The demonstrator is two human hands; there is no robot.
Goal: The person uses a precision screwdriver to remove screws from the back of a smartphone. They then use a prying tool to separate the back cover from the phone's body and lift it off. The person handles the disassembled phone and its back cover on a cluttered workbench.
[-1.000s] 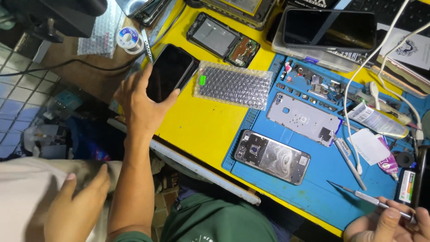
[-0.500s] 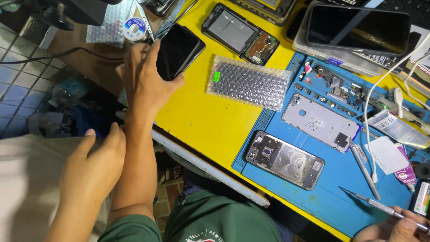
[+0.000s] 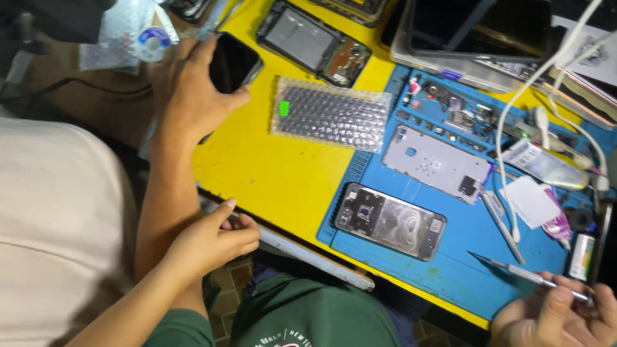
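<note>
Your left hand [image 3: 189,96] has its grip clamped round a black phone [image 3: 232,61] at the far left edge of the yellow worktop [image 3: 270,173], with a bubble-wrap pouch [image 3: 331,115] just to its right. Your right hand [image 3: 556,318] pinches a thin metal tool [image 3: 514,270] over the blue mat [image 3: 450,257], an opened phone frame [image 3: 389,220] to its left; another person's hand [image 3: 209,241] rests near the worktop edge below your left grip
</note>
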